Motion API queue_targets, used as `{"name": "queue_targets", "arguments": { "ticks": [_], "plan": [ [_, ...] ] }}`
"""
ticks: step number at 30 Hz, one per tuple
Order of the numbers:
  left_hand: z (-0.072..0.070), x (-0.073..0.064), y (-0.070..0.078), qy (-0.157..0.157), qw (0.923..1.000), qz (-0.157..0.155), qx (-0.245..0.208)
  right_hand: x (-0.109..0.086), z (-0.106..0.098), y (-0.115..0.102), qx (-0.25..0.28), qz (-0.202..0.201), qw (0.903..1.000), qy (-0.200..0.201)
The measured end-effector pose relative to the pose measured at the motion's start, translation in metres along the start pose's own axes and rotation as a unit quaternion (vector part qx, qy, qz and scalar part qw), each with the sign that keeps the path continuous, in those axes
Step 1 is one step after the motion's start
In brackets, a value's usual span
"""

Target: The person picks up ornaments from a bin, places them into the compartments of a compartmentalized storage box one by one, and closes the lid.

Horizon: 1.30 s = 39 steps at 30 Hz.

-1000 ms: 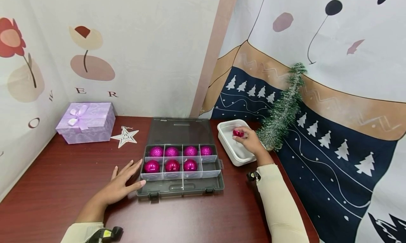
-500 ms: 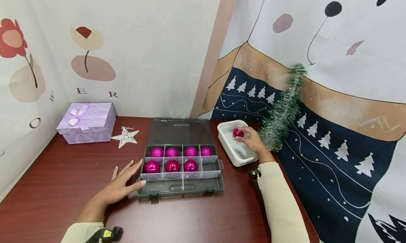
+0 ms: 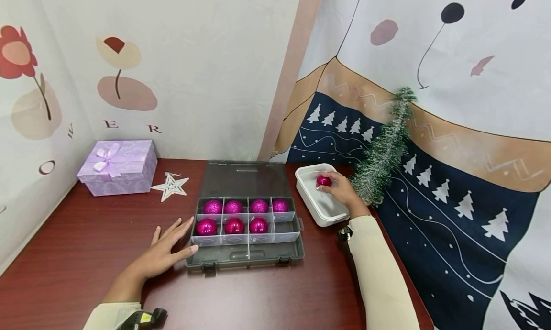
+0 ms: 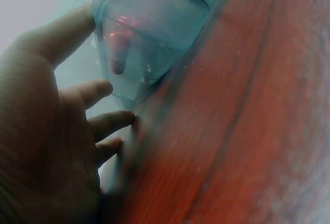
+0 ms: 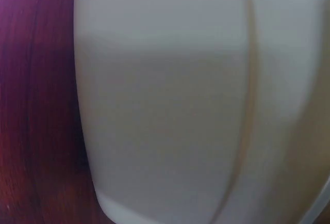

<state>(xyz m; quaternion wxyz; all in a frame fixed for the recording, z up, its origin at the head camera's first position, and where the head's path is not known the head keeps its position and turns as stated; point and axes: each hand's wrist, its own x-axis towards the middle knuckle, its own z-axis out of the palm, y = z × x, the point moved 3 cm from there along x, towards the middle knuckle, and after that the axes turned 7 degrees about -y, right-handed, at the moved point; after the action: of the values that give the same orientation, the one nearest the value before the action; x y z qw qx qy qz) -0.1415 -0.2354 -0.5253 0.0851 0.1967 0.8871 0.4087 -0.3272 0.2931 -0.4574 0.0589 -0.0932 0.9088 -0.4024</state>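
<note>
My right hand (image 3: 342,192) pinches a shiny magenta Christmas bauble (image 3: 324,180) between thumb and fingers, inside the outline of the white plastic tub (image 3: 312,208). The tub's outer wall (image 5: 165,121) fills most of the right wrist view. At centre lies a dark translucent divided organizer box (image 3: 219,256), its lid folded back. Several glittery baubles (image 3: 233,206) fill its back row; three shiny ones (image 3: 234,225) sit in the middle row, whose right-end compartment holds none. My left hand (image 3: 165,248) lies spread, with thumb and fingertips at the box's left side (image 4: 149,33).
A lilac gift box (image 3: 118,170) with a bow stands at the back left, and a white star ornament (image 3: 170,186) lies beside it. Close behind my right hand leans a frosted green tinsel tree (image 3: 380,158). Printed curtains (image 3: 206,71) border the dark red table (image 3: 275,301).
The right hand has shifted slightly to the right over the tub, and more of the bauble shows between its fingers. The left hand and organizer box stay in place.
</note>
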Motion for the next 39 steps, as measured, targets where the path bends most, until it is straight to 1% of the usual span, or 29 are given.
{"name": "queue_targets", "arguments": {
  "ticks": [4,9,12,16,21,26,34,39],
  "plan": [
    [0.000,0.001,0.000,-0.002,1.0000,-0.003,0.003,0.000,0.002,0.003,0.004,0.012,0.9999,-0.007],
    [-0.001,0.001,0.001,-0.002,1.0000,-0.003,0.004,-0.001,0.004,0.005,0.031,0.019,0.9993,-0.010],
    [-0.001,0.001,0.001,0.000,1.0000,0.000,0.003,-0.001,0.005,0.005,0.021,0.013,0.9997,-0.009],
    [-0.001,0.001,0.000,-0.001,1.0000,-0.001,0.003,0.000,0.006,0.005,-0.006,0.004,0.9999,-0.008],
    [0.000,0.000,-0.001,0.001,1.0000,0.000,0.005,0.000,0.007,0.004,-0.021,-0.009,0.9997,-0.012],
    [0.000,0.000,-0.001,0.004,1.0000,0.004,0.008,0.001,0.009,0.007,-0.048,-0.013,0.9987,-0.011],
    [0.000,0.001,-0.001,0.007,0.9999,0.002,0.013,0.000,0.012,0.009,-0.039,-0.015,0.9989,-0.019],
    [0.000,0.000,0.000,0.005,0.9999,0.001,0.013,0.001,0.014,0.010,-0.049,-0.015,0.9985,-0.022]
  ]
}}
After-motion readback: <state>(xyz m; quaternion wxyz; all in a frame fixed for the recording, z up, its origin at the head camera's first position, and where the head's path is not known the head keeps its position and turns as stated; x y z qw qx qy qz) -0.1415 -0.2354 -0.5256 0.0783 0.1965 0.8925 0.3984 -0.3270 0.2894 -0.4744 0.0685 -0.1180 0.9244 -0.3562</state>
